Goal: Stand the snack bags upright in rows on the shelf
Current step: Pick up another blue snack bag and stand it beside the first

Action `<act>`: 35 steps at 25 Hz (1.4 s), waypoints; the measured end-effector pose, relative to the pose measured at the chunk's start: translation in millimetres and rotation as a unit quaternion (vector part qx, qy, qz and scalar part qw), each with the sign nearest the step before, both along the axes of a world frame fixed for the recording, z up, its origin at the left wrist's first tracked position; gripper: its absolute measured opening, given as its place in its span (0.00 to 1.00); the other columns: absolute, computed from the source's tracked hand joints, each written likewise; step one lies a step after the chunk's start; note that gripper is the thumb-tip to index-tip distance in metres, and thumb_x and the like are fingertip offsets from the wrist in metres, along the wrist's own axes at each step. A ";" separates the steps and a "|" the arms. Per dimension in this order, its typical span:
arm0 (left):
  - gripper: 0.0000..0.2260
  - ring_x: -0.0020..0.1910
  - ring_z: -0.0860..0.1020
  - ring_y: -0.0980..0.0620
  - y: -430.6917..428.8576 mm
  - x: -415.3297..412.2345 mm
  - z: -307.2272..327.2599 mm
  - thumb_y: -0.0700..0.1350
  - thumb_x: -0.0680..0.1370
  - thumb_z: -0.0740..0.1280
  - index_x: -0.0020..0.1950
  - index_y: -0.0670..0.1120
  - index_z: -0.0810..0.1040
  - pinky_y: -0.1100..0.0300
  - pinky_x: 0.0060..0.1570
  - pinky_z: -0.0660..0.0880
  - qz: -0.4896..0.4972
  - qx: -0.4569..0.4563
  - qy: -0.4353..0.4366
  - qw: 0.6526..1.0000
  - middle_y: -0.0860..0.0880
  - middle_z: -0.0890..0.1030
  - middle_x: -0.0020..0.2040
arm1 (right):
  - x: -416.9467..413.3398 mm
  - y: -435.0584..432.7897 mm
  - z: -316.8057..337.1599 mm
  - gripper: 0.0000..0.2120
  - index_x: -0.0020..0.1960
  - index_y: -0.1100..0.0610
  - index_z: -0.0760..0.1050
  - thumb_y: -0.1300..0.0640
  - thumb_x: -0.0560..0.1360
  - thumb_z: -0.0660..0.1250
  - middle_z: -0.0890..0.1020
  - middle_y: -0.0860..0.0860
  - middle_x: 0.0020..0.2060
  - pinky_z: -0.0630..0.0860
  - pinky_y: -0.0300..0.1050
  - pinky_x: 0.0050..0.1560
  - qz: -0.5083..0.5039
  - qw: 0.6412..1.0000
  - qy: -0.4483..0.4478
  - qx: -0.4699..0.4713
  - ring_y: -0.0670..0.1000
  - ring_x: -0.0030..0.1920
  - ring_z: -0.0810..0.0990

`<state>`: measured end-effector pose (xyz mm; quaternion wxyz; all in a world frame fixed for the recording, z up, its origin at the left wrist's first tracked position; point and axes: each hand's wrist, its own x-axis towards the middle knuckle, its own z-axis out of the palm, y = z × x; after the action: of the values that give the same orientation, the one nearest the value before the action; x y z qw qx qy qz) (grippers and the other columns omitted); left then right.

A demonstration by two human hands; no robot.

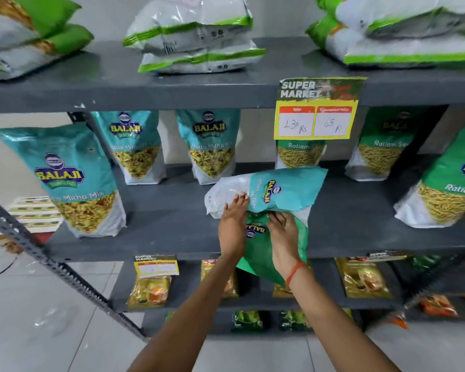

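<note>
A teal snack bag [282, 189] lies on its side on the middle shelf [172, 226], on top of a green snack bag [263, 253] that hangs over the shelf's front edge. My left hand [232, 224] presses flat on the teal bag's white end. My right hand [285, 234] grips the green bag near its top. Three teal bags [75, 181] [134, 146] [212, 146] stand upright on the left of the shelf. Green bags [381, 149] [446, 183] stand upright on the right, and one more green bag [300, 154] stands behind the price sign.
A yellow price sign [316, 114] hangs from the upper shelf's edge. Flat bags [196, 41] are stacked on the upper shelf. Lower shelves hold yellow packets [149, 291] and dark green ones. A slotted metal upright [51, 261] slants at the left, over a tiled floor.
</note>
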<state>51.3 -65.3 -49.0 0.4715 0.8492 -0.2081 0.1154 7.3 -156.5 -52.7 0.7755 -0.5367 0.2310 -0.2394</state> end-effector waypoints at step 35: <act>0.25 0.52 0.80 0.55 186.8 57.8 48.2 0.31 0.69 0.71 0.65 0.40 0.71 0.67 0.44 0.79 -0.071 -0.187 0.322 0.926 0.43 0.80 0.58 | 66.9 64.9 33.1 0.19 0.53 0.54 0.76 0.68 0.65 0.74 0.85 0.48 0.47 0.81 0.40 0.46 0.285 0.951 -0.037 -0.117 0.48 0.49 0.84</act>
<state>109.1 121.5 -0.8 0.6701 0.7202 -0.0797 -0.1608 74.2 -91.6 -19.6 0.7511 -0.6580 0.0100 -0.0528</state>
